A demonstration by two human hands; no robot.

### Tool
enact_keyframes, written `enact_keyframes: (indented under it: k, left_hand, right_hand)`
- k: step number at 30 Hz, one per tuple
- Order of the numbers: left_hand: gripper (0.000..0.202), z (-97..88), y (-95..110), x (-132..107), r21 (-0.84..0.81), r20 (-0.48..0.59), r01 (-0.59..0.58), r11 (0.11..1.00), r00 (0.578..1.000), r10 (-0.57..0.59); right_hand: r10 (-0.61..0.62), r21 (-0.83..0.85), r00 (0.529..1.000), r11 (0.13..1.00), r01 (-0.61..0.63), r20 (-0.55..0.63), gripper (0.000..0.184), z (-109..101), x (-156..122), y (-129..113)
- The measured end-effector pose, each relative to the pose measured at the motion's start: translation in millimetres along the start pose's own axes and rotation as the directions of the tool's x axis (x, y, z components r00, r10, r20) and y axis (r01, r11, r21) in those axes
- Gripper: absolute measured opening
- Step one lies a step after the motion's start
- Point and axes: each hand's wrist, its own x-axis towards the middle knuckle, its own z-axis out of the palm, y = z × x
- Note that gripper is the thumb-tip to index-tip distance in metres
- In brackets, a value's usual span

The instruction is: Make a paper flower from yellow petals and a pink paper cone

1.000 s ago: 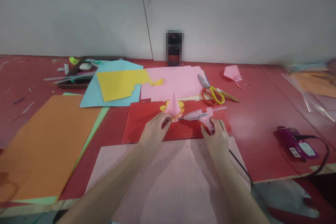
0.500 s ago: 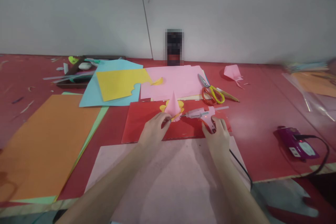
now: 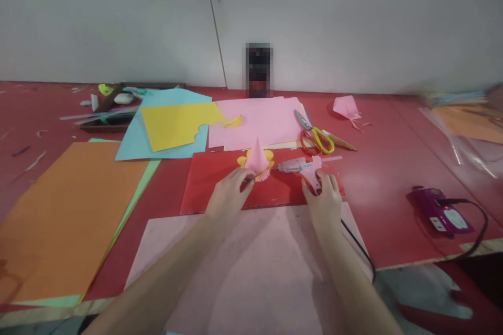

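My left hand [image 3: 230, 196] pinches the base of a small pink paper cone [image 3: 257, 157] that stands upright on a yellow flower cut-out [image 3: 242, 159]. Both rest on a red sheet [image 3: 208, 186] in the middle of the table. My right hand [image 3: 324, 199] is wrapped round the handle of a pink hot glue gun [image 3: 301, 166]. Its nozzle points left and sits a short way to the right of the cone. A black cord [image 3: 356, 246] runs back from the gun past my right wrist.
Orange-and-yellow scissors [image 3: 314, 136] and a pencil lie behind the gun. Pink [image 3: 259, 120], yellow [image 3: 173, 124], blue and orange [image 3: 58, 209] sheets cover the table. A pale pink sheet [image 3: 251, 267] lies under my forearms. A purple device [image 3: 440, 212] with a cable sits right; a tray [image 3: 106, 110] back left.
The glue gun has drawn back to the right, away from the cone's base. My left hand stays pinched on the cone. The view has shifted slightly.
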Motion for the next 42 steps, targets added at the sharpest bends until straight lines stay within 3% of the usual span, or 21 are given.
enact_keyframes:
  k: [7, 11, 16, 20, 23, 27, 30, 37, 42]
  left_hand:
    - [0.019, -1.0, 3.2, -1.2, 0.065, 0.056, -0.065, 0.996, 0.997, 0.061]
    - [0.024, 2.2, -0.5, -1.4, 0.164, 0.100, -0.196, 0.967, 0.978, 0.181]
    - [0.032, 5.7, -9.7, -0.4, 0.329, 0.187, -0.401, 0.855, 0.915, 0.358]
    - [0.031, 7.6, -12.0, -1.0, 0.373, 0.182, -0.371, 0.850, 0.928, 0.325]
    - [0.025, 8.6, -10.5, -2.7, 0.341, 0.083, -0.348, 0.873, 0.936, 0.341]
    - [0.019, 7.9, -4.2, -3.2, 0.291, -0.039, -0.196, 0.936, 0.976, 0.216]
    - [0.017, 7.4, -0.8, -1.9, 0.300, -0.004, -0.176, 0.937, 0.983, 0.186]
    - [0.026, 12.3, -0.9, -5.2, 0.508, 0.151, -0.352, 0.786, 0.935, 0.321]
    - [0.034, 16.9, 10.2, -10.9, 0.529, 0.200, -0.345, 0.775, 0.939, 0.281]
  right_hand:
    - [0.131, -0.041, 0.986, 0.990, -0.136, -0.101, 0.043, -1.6, 6.4, 6.4]
    - [0.181, -0.052, 0.970, 0.980, -0.192, -0.164, 0.047, -6.6, 9.3, 14.1]
    - [0.190, -0.047, 0.967, 0.978, -0.201, -0.172, 0.045, -7.3, 9.0, 16.8]
    - [0.172, -0.038, 0.974, 0.983, -0.179, -0.151, 0.045, -5.8, 7.9, 16.3]
    - [0.166, -0.030, 0.973, 0.985, -0.173, -0.161, 0.045, -5.4, 7.9, 16.4]
    - [0.177, -0.033, 0.972, 0.982, -0.184, -0.153, 0.046, -5.6, 8.2, 15.9]
    - [0.198, -0.031, 0.970, 0.978, -0.205, -0.140, 0.048, -6.0, 8.0, 15.0]
    - [0.207, -0.013, 0.970, 0.978, -0.210, -0.127, 0.047, -7.1, 7.6, 13.7]
    - [0.194, -0.003, 0.972, 0.981, -0.196, -0.135, 0.047, -6.4, 7.8, 14.7]
